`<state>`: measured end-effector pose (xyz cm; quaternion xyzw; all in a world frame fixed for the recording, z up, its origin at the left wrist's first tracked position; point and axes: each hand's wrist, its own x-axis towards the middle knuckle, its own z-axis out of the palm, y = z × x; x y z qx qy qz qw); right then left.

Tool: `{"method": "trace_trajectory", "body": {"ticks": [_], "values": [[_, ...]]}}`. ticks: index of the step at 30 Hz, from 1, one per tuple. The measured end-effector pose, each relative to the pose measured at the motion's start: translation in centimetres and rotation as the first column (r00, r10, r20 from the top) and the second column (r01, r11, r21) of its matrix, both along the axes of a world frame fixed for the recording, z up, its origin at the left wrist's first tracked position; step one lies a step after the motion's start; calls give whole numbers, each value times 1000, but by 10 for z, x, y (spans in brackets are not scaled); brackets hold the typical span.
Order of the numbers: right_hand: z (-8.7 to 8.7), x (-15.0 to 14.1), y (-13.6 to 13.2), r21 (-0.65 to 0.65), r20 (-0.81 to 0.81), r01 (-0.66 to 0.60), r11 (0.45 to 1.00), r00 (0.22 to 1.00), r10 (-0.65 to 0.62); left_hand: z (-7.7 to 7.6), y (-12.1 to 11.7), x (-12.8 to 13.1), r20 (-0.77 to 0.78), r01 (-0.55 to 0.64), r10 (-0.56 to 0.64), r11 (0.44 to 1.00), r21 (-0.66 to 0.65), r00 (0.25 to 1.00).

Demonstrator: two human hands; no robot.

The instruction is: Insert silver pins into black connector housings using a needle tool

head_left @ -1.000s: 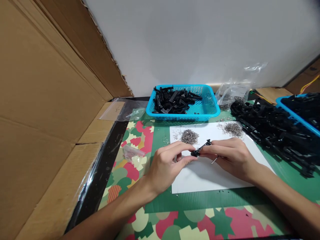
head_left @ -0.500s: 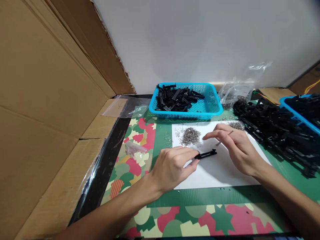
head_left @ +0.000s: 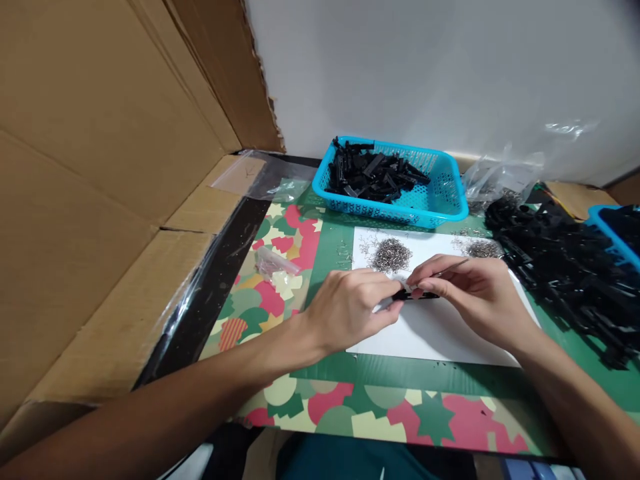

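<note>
My left hand (head_left: pixel 353 303) is closed, thumb and fingers pinching one end of a narrow black plastic part (head_left: pixel 425 297) above the white paper (head_left: pixel 430 343). Against the same part, the fingertips of my right hand (head_left: pixel 477 293) are pressed together, meeting the left fingertips. A thin metal tool (head_left: pixel 454 267) lies across the fingers of that right hand. Whether the right fingertips also pinch a small piece is too hidden to tell. Just behind the hands, a heap of tiny metal pieces (head_left: pixel 393 256) rests on the paper, and a second small metal heap (head_left: pixel 483 249) sits farther right.
A blue basket (head_left: pixel 387 212) with black plastic parts stands at the back. More black parts (head_left: pixel 560 273) are piled on the right beside another blue basket (head_left: pixel 615 243). Clear plastic bags (head_left: pixel 500 177) lie behind. Cardboard (head_left: pixel 100 167) walls off the left side.
My right hand has come down and left, its fingers closing at the black part. My left hand still grips that part. The view has shifted and tilted slightly.
</note>
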<state>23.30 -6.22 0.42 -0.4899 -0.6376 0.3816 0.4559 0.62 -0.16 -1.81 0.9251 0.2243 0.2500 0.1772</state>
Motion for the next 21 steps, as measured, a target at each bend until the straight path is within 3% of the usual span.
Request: {"method": "trace_trajectory", "body": {"ticks": [8,17,21], "values": [[-10,10,3,-23,-161,105,994,981,-107,0,-1,0,2,-13,13,1000,-7,1000],[-1,6,0,-150,-5,-76,986,997,76,0,-2,1,-20,2,-1,999,32,1000],[3,5,-1,-164,12,-85,983,996,88,0,-2,2,-33,13,-10,997,70,999]]}}
